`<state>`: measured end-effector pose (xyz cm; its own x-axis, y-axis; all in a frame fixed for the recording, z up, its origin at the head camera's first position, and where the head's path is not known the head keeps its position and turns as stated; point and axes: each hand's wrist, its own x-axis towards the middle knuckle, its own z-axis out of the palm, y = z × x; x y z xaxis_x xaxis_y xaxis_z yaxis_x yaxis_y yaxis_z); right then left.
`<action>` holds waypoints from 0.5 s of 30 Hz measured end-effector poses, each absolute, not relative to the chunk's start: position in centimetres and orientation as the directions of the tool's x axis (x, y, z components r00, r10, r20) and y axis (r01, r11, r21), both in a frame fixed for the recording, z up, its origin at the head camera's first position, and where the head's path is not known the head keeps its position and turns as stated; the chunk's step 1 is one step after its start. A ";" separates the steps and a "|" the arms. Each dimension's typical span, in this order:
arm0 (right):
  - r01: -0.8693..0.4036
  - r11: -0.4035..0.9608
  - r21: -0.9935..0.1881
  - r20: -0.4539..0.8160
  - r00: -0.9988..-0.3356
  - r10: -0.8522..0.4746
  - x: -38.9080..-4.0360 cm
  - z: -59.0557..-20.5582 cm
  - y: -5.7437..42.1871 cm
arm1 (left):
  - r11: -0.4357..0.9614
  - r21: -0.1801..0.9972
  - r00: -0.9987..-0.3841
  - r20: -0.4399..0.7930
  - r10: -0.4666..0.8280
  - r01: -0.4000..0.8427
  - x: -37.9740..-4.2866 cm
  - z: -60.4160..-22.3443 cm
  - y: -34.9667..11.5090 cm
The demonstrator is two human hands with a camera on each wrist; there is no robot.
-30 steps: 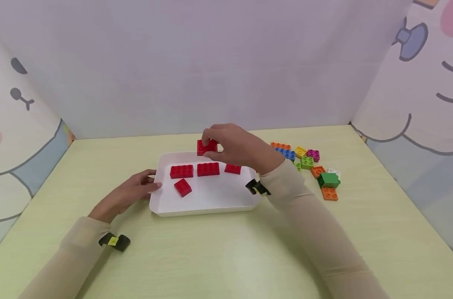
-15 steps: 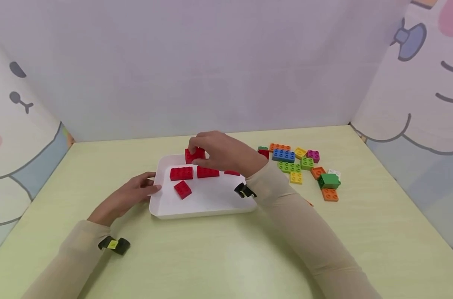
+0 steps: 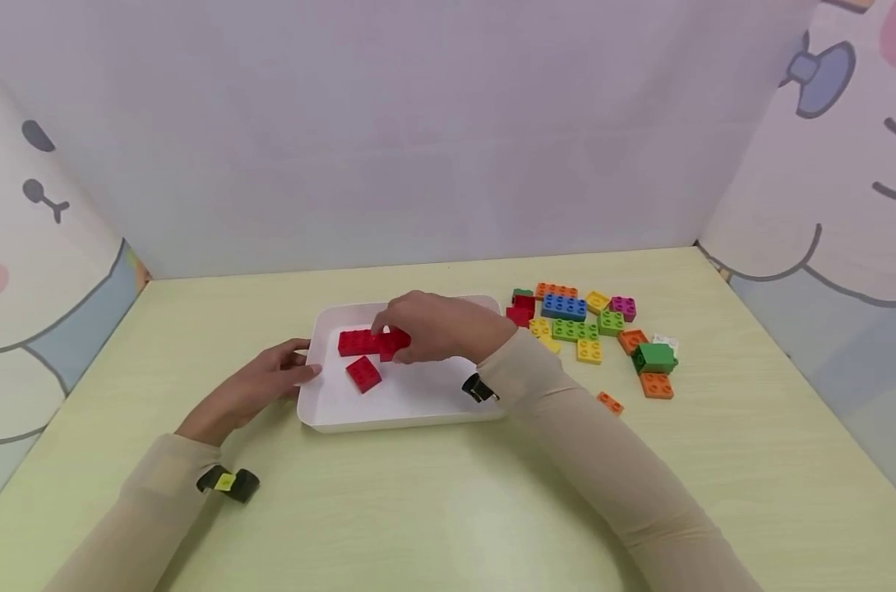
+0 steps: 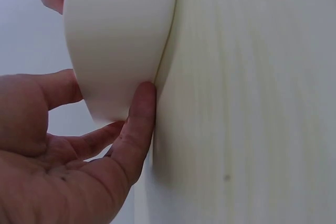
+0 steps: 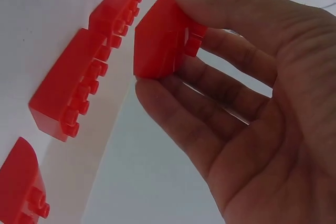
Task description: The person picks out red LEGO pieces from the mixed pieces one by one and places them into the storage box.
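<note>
My left hand (image 3: 259,382) grips the left end of a white tray (image 3: 411,421), thumb at the rim; the left wrist view shows fingers against the outer wall. My right hand (image 3: 448,327) pinches a red toy building brick with a slanted side (image 5: 157,40) between thumb and fingertips. In the head view, this brick is low over the tray, overlapping the red bricks behind it. A long red brick (image 3: 357,342) lies in the tray's back left, with a smaller red brick (image 3: 363,374) in front of it. The right wrist view shows several red bricks, including a rounded one (image 5: 21,182).
Right of the tray lie several loose bricks, among them a blue one (image 3: 564,307), a lime one (image 3: 575,330), a green one (image 3: 654,358) and red ones (image 3: 520,316). A small orange brick (image 3: 610,402) lies nearer the front. A pale curtain (image 3: 418,140) stands behind the table.
My right hand has moved left, then down into the tray area, carrying the red brick from above the far rim. My left hand has stayed on the tray.
</note>
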<state>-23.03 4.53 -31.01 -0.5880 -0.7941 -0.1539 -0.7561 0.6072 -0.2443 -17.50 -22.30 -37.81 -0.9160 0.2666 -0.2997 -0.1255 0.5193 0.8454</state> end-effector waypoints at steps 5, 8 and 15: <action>-0.753 0.617 -0.227 -0.194 -0.586 -0.787 -23.1 -31.9 4.3 | 0.509 0.851 -0.916 -0.297 0.269 -0.126 -17.5 -37.8 -22.3; -0.754 0.620 -0.215 -0.213 -0.584 -0.784 -23.2 -32.5 4.2 | 0.508 0.852 -0.916 -0.295 0.270 -0.125 -17.4 -37.7 -22.3; -0.749 0.627 -0.215 -0.260 -0.575 -0.776 -23.4 -33.2 4.0 | 0.505 0.854 -0.915 -0.299 0.272 -0.129 -17.5 -37.8 -22.3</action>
